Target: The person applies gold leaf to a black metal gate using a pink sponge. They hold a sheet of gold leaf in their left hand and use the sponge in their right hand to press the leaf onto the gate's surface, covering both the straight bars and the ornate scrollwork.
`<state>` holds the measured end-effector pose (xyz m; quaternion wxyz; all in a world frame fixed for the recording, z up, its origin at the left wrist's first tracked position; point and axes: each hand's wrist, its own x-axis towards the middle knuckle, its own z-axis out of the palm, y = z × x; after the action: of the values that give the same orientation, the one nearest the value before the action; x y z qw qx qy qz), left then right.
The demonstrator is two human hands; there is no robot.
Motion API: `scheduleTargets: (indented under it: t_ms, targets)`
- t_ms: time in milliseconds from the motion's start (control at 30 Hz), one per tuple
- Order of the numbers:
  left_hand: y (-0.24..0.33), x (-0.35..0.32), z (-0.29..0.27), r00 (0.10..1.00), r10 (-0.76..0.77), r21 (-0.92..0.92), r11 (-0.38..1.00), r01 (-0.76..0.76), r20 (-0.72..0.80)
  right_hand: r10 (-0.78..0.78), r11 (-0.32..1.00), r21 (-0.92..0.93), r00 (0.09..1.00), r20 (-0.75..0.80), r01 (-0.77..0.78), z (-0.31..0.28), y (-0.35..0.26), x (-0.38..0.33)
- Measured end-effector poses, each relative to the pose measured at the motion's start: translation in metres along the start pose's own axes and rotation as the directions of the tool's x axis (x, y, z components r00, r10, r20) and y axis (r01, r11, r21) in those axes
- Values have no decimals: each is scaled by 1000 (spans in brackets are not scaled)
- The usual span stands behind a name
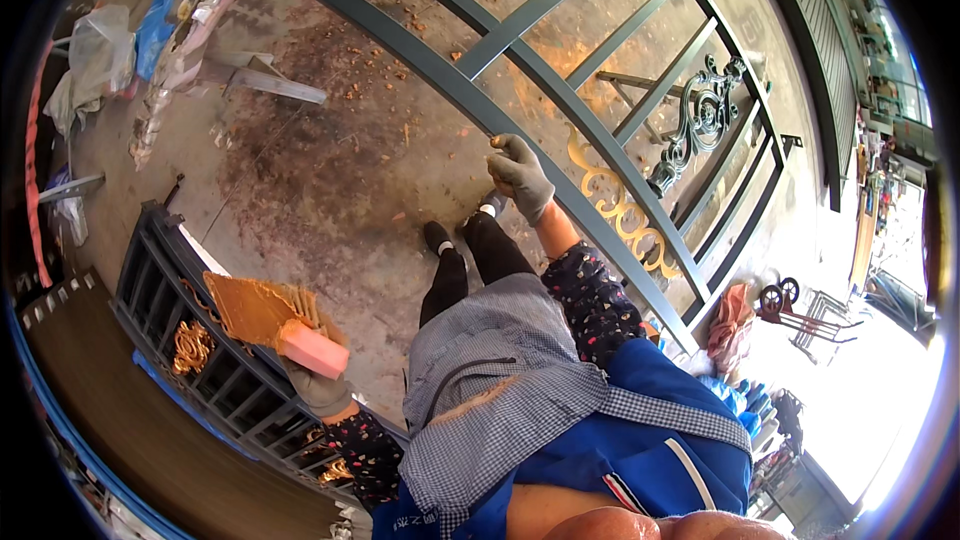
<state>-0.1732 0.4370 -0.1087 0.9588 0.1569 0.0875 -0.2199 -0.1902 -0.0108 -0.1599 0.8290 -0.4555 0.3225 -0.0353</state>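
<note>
Clearly, the gloved left hand (322, 390) clasps a pink block (316, 348) and a gold-smeared brown board (248, 310) near a dark ornamental panel (160, 258); the right hand (522, 180), fingers curled, contents unclear, is at the green metal frame (545, 73) with gold scrollwork (612, 208).

Apron (480, 340) is grey-and-white check. Ahead of it, frame (455, 91) is dark grey-green, scroll (618, 210) gold. Left of it, block (313, 348) is pink, sheet (240, 308) orange-brown, glove (322, 392) grey. Right of it, sleeve (595, 305) is black, red-flecked.
</note>
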Motion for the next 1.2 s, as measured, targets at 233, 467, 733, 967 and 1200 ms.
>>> scheduleTargets:
  t_ms: [233, 467, 733, 967, 1200]
  targets:
    - [-4, 4, 9, 996, 30, 204, 979, -14, -79, 57, 930, -358, 996, -72, -79, -18, 22, 5]
    - [0, 3, 17, 999, 49, 422, 906, -36, -20, -17, 831, -554, 999, 51, 43, -15, 55, -29]
    - [-7, 5, 11, 997, 37, 44, 998, -34, -64, -42, 894, -448, 988, -147, -28, -9, 16, 3]
    - [-15, 7, 25, 948, 33, -25, 999, -43, -317, 7, 810, -580, 990, -142, -89, -4, 7, 11]
    - [-14, -4, 4, 951, 205, 486, 871, -71, -229, -16, 753, -655, 994, -106, -58, -32, 24, 4]
